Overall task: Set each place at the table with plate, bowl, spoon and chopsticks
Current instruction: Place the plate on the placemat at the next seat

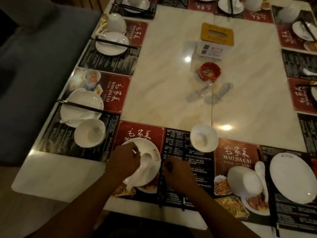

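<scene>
So at the near place, the round white ceramic plate [153, 147] sits on the red-and-black printed paper placemat [185, 148], and a white ceramic spoon [147, 158] is lying in it, bowl end toward the middle and handle running back under the left hand [124, 159]. That hand is curled up over the plate's left side with a tiny white sliver showing at the fingertips. Honestly can't tell what the sliver is, or whether the fingers actually have the spoon. The right hand [177, 173] is a loose fist over the black part of the mat, just beside the plate. Two dark chopsticks [160, 198] lie on the mat, spread apart. One runs up to the hand near the thumb and the other pokes out from under the forearm. It's dark on dark, so I can't say if the hand grips them. A small white ceramic bowl [204, 138] stands upright past the mat's far edge on the pale marble table [171, 83]. The place to the right has a second white plate [291, 177], an overturned white bowl [243, 181] and a white spoon [260, 170] between them. Mid-table there's a yellow-topped tissue box [217, 34] and a little red dish [209, 71].
</scene>
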